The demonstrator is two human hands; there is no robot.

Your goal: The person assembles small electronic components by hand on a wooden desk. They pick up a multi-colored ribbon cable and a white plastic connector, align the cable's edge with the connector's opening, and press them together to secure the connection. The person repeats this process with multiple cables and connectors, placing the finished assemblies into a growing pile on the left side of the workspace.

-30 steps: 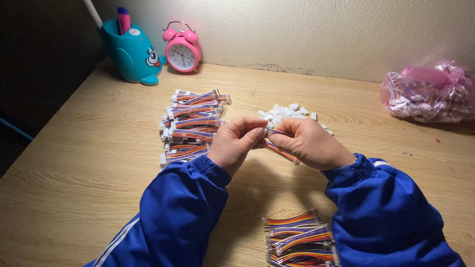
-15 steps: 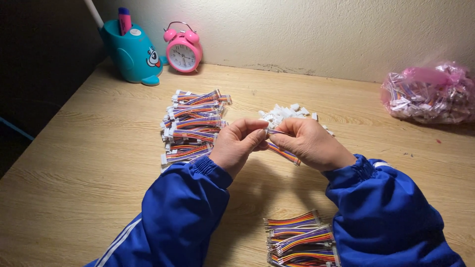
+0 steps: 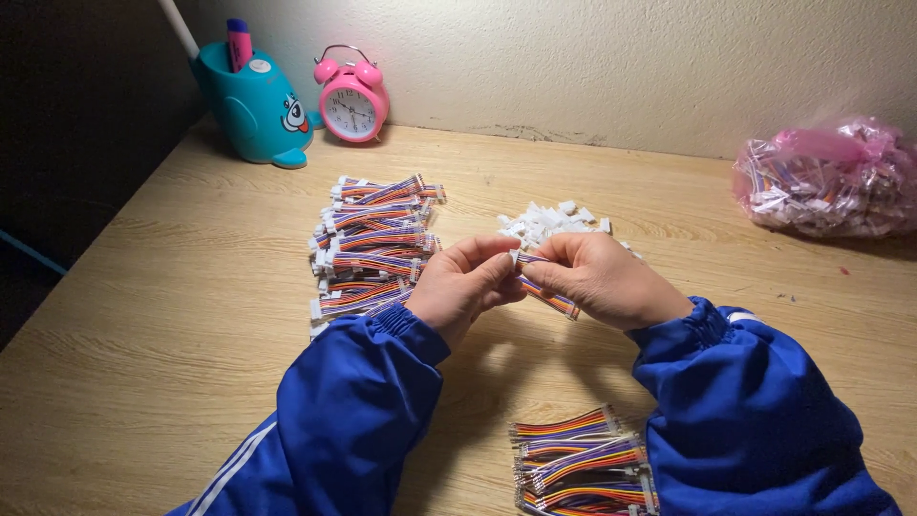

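My left hand and my right hand meet over the middle of the wooden desk, both pinching one short multicoloured ribbon cable. Its free end sticks out below my right palm. A small white connector sits at the fingertips, mostly hidden. Just beyond my hands lies a heap of small white connectors. A stack of ribbon cables with white ends lies left of my left hand. Another bunch of ribbon cables rests near the desk's front edge between my blue sleeves.
A teal pen holder and a pink alarm clock stand at the back left against the wall. A pink plastic bag of parts sits at the back right. The desk's left edge drops off into darkness.
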